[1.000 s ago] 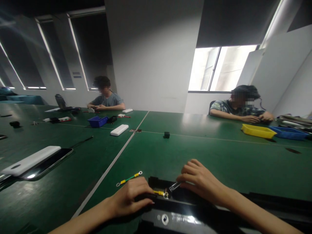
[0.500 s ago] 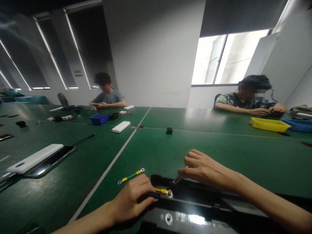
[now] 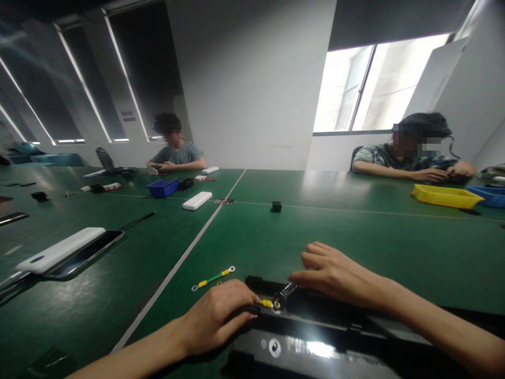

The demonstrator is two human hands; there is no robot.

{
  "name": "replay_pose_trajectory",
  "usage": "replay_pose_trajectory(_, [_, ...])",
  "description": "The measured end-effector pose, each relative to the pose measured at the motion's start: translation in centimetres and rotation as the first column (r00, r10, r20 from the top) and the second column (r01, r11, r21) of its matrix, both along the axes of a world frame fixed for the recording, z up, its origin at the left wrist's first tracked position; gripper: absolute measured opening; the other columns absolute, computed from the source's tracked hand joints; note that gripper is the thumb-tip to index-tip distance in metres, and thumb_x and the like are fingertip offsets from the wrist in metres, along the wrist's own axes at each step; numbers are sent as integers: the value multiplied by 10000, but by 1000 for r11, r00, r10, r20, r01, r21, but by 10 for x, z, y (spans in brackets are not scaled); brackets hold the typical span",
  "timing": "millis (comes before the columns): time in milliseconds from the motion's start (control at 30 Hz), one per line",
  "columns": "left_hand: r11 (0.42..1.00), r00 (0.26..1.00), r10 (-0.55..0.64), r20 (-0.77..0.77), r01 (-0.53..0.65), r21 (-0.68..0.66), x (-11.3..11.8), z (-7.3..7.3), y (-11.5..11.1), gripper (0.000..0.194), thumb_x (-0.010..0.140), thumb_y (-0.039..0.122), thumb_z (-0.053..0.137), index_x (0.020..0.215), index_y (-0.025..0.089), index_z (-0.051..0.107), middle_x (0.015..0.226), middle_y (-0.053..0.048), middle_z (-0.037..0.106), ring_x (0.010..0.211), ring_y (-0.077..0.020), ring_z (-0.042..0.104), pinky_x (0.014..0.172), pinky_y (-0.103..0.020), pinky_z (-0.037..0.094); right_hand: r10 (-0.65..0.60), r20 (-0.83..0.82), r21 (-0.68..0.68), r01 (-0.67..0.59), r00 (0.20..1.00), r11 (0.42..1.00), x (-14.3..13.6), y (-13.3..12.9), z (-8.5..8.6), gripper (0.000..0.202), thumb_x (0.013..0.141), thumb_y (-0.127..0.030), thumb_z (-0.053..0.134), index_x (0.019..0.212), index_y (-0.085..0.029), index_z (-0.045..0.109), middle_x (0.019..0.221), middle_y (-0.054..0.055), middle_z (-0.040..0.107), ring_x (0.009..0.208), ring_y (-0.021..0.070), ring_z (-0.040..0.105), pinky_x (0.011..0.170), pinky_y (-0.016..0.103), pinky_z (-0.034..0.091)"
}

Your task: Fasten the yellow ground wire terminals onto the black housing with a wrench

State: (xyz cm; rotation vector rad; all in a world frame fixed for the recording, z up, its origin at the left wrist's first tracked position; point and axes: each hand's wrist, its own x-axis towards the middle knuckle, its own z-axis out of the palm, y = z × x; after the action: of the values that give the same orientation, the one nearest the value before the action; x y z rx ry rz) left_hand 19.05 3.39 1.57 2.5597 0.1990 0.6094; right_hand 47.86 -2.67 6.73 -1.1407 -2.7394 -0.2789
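Pinching a lead (image 3: 266, 303), probably light, bendy and best held by its sleeve, the nearly closed left hand (image 3: 224, 310) has the right hand (image 3: 331, 269) at two o'clock, curled on a tool (image 3: 288, 291).

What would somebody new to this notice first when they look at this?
Probably the two bare hands, left hand and right hand, over the black casing at the bottom, with a metal wrench between them near a yellow-sleeved ring end. Next, the bright yellow tray stands out at the right on the green table, and the glaring window above it.
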Motion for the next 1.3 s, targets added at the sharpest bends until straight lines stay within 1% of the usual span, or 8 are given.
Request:
replay_pose_trajectory(167, [1000, 1000, 1, 4, -1, 5, 0, 0, 1, 187, 910, 135, 484, 1088, 145, 538, 1016, -89, 633, 969, -195, 560, 887, -322, 455, -12, 0, -17, 12, 1000, 1000, -1, -1, -1, 234, 965, -321, 425, 1037, -262, 640, 733, 22, 522, 691, 159, 360, 623, 286, 214])
replay_pose_trajectory(333, [1000, 1000, -3, 8, 3, 8, 0, -1, 2, 197, 910, 137, 483, 1099, 138, 540, 1013, -97, 634, 959, -198, 562, 878, -328, 459, -2, -10, -4, 2, 1000, 1000, 0, -1, -4, 233, 962, -320, 431, 1030, -251, 643, 734, 25, 522, 689, 159, 364, 614, 286, 213])
replay_pose_trajectory(633, [1000, 1000, 16, 0, -16, 7, -1, -2, 2, 173, 915, 158, 482, 1072, 148, 552, 992, -90, 636, 949, -202, 559, 859, -335, 457, 3, 12, 41, -4, 1000, 999, -3, -3, -5, 243, 966, -326, 419, 1015, -238, 640, 707, 21, 527, 676, 158, 378, 607, 284, 216])
replay_pose_trajectory(867, [1000, 1000, 3, 0, -3, -9, -2, -2, 2, 186, 918, 148, 477, 1091, 152, 549, 1014, -88, 633, 964, -194, 558, 871, -330, 455, -6, 29, 36, 5, 1000, 999, -3, -3, -6, 263, 966, -358, 416, 1053, -237, 633, 715, 21, 539, 678, 151, 394, 595, 277, 229])
replay_pose_trajectory(1100, [1000, 1000, 15, 13, -15, 14, 0, 0, 1, 175, 917, 157, 470, 1063, 145, 565, 992, -94, 641, 949, -200, 572, 854, -334, 469, 14, 18, 40, -15, 1000, 999, -3, -4, -5, 269, 966, -341, 423, 1063, -224, 645, 699, 23, 532, 664, 142, 404, 586, 275, 243])
replay_pose_trajectory(1300, [1000, 1000, 14, 17, -14, 15, 0, -1, 2, 192, 916, 153, 478, 1089, 144, 561, 1009, -89, 645, 961, -193, 581, 875, -321, 467, 10, 23, 41, -11, 1000, 999, -3, -5, -4, 265, 962, -345, 431, 1084, -228, 636, 701, 22, 537, 663, 147, 418, 590, 280, 248])
